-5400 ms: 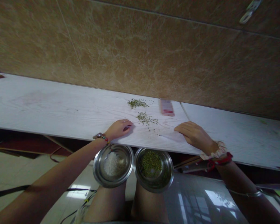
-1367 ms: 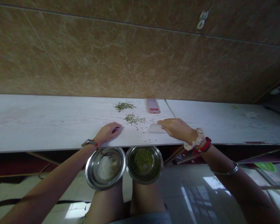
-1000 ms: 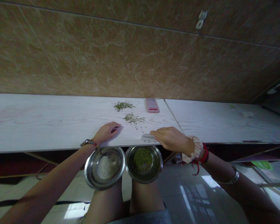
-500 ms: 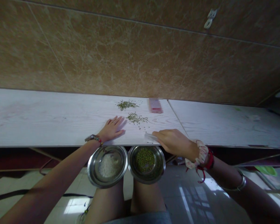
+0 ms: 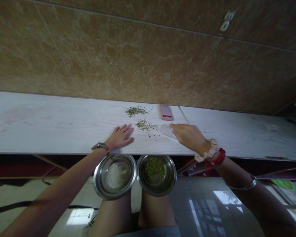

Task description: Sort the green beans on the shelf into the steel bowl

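My left hand [image 5: 120, 136] lies flat on the white wooden tabletop [image 5: 64, 131], fingers spread, holding nothing. My right hand [image 5: 188, 135] is closed on a flat, translucent whitish scraper-like piece [image 5: 166, 130], whose far edge is near the tabletop beside the loose beans. Two patches of small green beans lie between the hands: a denser pile [image 5: 135, 111] farther back and a thinner scatter [image 5: 146, 125] nearer me. Below the table edge, a steel bowl of green beans [image 5: 154, 170] rests over my right thigh. Next to it, a steel bowl of white grains [image 5: 116, 176] rests over my left thigh.
A phone [image 5: 166, 112] lies behind the scraper, close to the tiled wall [image 5: 128, 59]. A seam crosses the tabletop to the right of the phone. A light green basin [image 5: 283, 184] is at the far right, below table height.
My right hand has moved away from me and slightly right with the scraper-like piece, from the table's front edge to beside the thin scatter. My left hand stays in place.
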A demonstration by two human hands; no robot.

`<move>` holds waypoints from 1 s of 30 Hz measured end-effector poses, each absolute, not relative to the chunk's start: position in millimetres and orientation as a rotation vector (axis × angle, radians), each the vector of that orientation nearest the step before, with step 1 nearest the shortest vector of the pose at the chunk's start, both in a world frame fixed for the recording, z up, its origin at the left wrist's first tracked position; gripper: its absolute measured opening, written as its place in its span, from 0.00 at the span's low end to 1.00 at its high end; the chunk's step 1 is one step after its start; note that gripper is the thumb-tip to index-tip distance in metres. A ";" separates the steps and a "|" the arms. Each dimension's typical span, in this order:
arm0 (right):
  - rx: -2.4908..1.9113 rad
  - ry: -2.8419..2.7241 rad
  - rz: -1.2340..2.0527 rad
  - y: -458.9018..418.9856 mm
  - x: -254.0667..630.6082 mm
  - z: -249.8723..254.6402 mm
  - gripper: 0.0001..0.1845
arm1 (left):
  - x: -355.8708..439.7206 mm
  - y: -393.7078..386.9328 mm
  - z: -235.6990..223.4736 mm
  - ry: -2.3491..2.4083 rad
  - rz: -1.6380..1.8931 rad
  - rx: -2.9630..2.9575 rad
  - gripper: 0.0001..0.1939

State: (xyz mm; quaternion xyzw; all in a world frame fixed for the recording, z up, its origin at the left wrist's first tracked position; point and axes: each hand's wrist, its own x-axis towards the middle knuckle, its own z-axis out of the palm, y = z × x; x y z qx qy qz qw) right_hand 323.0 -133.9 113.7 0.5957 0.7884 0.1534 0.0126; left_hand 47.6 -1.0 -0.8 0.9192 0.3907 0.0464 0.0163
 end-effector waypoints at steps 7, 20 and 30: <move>1.787 2.464 0.536 -123.5 328.7 97.1 0.16 | 49.6 -2.5 0.7 1.235 0.125 2.831 0.28; 1.658 2.575 0.614 -127.1 341.7 90.9 0.17 | 51.5 -6.4 7.0 1.280 0.055 2.836 0.28; 1.571 2.676 0.668 -132.8 343.9 88.8 0.16 | 49.7 -6.8 2.6 1.178 0.185 2.913 0.24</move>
